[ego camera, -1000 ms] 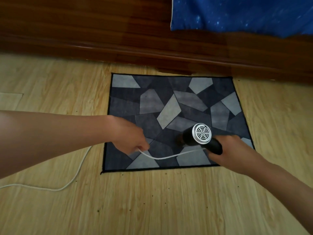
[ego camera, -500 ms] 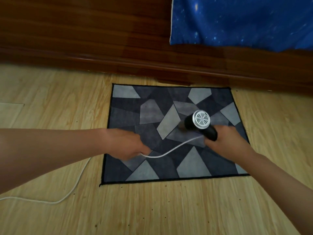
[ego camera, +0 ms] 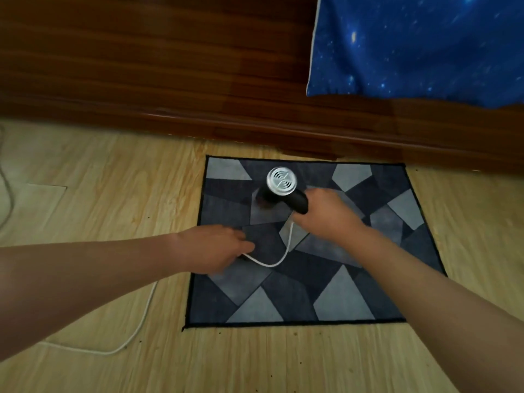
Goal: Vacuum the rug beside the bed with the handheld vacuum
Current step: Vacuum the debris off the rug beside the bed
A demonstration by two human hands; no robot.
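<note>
The person's right hand [ego camera: 326, 215] is gripping the handle of a black handheld vacuum [ego camera: 286, 194] with a round silver grille at its rear end. The fingers are wrapping tightly round the handle, so only its dark upper part is showing above the knuckles. The vacuum is hanging over the far middle part of a rectangular rug [ego camera: 354, 282] patterned in grey and dark blue-grey angular patches with a black border. Its grille is facing up toward the camera and its nozzle is pointing down at the pile; whether the nozzle is touching the rug cannot be told, as the body is hiding it. A thin white cord [ego camera: 273, 262] is running down from under the right hand, sagging in a loop across the rug and passing into the left hand [ego camera: 215, 248], whose fingers are bunching together and curling over it above the rug's left-centre. Beyond the left forearm the cord is trailing over the pale wood-grain floor [ego camera: 99, 194] in a long curve toward the left edge. The rug is lying flat on this floor, its far edge sitting just beside the dark reddish wooden bed frame [ego camera: 170, 80], and a blue star-printed bedsheet [ego camera: 411, 46] is draping over the frame at the upper right. Small dark specks [ego camera: 295, 333] are dotting the floor by the rug's near edge.
</note>
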